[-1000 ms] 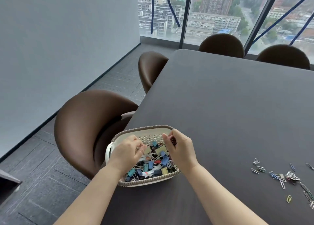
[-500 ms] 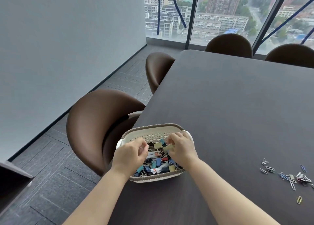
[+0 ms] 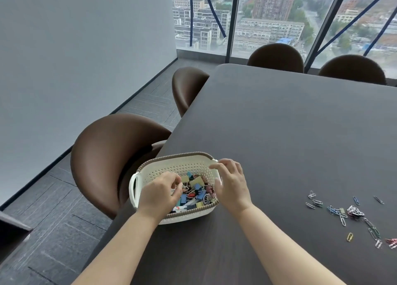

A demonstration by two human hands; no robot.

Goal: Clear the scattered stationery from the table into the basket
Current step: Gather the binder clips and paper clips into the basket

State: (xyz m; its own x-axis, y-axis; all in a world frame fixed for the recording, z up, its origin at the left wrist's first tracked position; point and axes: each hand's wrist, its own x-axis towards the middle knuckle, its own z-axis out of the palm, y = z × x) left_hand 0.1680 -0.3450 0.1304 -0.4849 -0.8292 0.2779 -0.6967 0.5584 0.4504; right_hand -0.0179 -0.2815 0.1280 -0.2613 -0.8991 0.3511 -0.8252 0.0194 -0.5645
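A cream perforated basket (image 3: 182,166) with a brown rim sits at the table's near left corner. It holds a heap of coloured binder clips (image 3: 196,191) and paper clips. My left hand (image 3: 160,193) hovers over the basket's left half with fingertips pinched together; what they pinch is too small to make out. My right hand (image 3: 231,183) is above the basket's right rim, fingers spread and holding nothing. Several coloured paper clips (image 3: 348,214) lie scattered on the dark table (image 3: 290,123) to the right.
A brown chair (image 3: 107,155) stands just left of the basket, beyond the table edge. Another brown chair (image 3: 187,87) is farther along that side, and two chairs (image 3: 277,55) stand at the far end by the windows.
My right hand has lifted out of the basket toward its right rim and spread its fingers. My left hand stays over the clips. The view has shifted slightly.
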